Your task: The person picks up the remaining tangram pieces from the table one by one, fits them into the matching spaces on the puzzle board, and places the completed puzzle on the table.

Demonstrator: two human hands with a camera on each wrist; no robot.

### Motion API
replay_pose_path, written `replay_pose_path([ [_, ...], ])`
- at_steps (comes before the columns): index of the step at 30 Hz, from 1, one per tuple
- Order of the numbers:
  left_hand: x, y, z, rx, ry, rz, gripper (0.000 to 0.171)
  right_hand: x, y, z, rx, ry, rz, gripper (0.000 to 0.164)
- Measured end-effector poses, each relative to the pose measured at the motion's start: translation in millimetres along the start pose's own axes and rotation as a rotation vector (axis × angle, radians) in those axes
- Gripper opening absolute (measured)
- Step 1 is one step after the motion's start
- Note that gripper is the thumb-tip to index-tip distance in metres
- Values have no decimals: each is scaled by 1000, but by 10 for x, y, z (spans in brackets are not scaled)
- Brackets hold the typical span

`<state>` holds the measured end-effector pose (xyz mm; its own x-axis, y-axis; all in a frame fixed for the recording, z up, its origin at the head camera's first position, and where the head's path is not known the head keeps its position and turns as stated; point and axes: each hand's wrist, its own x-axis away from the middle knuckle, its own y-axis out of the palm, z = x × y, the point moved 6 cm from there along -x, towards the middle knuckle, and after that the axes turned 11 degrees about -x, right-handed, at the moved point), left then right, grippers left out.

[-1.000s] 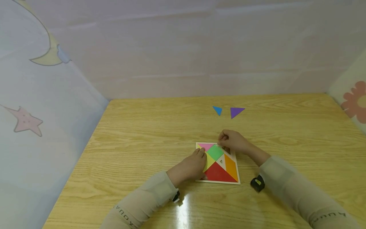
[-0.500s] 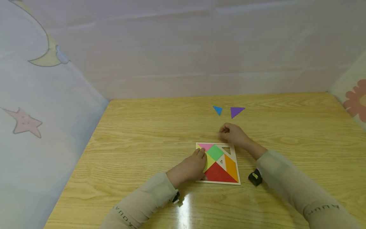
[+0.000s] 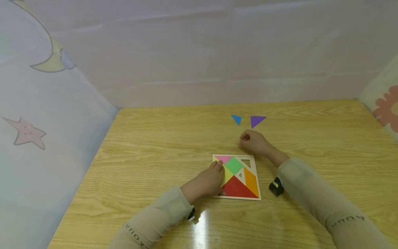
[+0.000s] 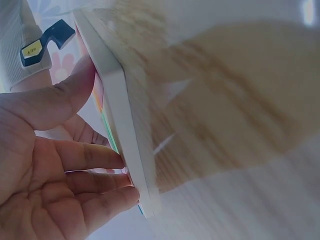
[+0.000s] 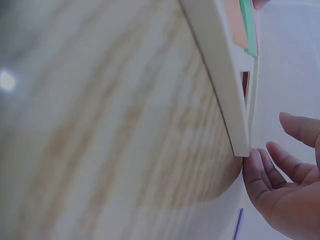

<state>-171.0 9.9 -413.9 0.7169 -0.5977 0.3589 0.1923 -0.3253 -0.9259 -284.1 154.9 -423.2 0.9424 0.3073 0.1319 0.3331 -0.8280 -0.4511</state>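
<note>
A square tangram board [image 3: 239,198] with a pale frame lies on the table. Its recesses hold red [image 3: 238,188], orange [image 3: 251,181], green [image 3: 234,165], pink [image 3: 223,159] and yellow pieces [image 3: 228,175]. My left hand [image 3: 205,181] rests over the board's left side, partly covering the yellow piece; in the left wrist view its straight fingers touch the board. My right hand [image 3: 256,142] hovers just beyond the top right corner, fingers loosely bent. The right wrist view shows thumb and fingers apart with nothing between them. A blue triangle [image 3: 237,119] and a purple triangle [image 3: 257,121] lie farther back.
The wooden table [image 3: 149,145] meets a pale cloth backdrop [image 3: 199,69] at the back and a patterned cloth at each side. Cut-out openings show in the board's bare top right corner [image 3: 247,162] and in a small bare triangle beside the orange piece.
My right hand has moved back from the board's top right corner toward the blue and purple triangles, uncovering the corner's opening. The left hand has stayed in place.
</note>
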Motion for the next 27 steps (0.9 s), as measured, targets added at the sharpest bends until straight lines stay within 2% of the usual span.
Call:
replay_pose_path([
  [4, -30, 54, -12, -5, 7, 16, 79, -46, -47, -2, 41, 2, 14, 31],
  [9, -7, 31, -9, -15, 4, 6, 79, -79, -62, -17, 64, 17, 13, 32],
  [11, 25, -24, -6, -11, -2, -18, 78, -87, -59, -33, 71, 19, 8, 33],
  [22, 0, 15, -5, -18, 3, -11, 78, -224, -33, -18, 80, 42, -9, 43],
  [25, -4, 8, -3, -14, 4, -19, 77, -266, -51, -3, 84, 37, 4, 42],
  [27, -5, 3, 0, -17, 4, -22, 77, -289, -65, -5, 89, 30, 12, 36],
])
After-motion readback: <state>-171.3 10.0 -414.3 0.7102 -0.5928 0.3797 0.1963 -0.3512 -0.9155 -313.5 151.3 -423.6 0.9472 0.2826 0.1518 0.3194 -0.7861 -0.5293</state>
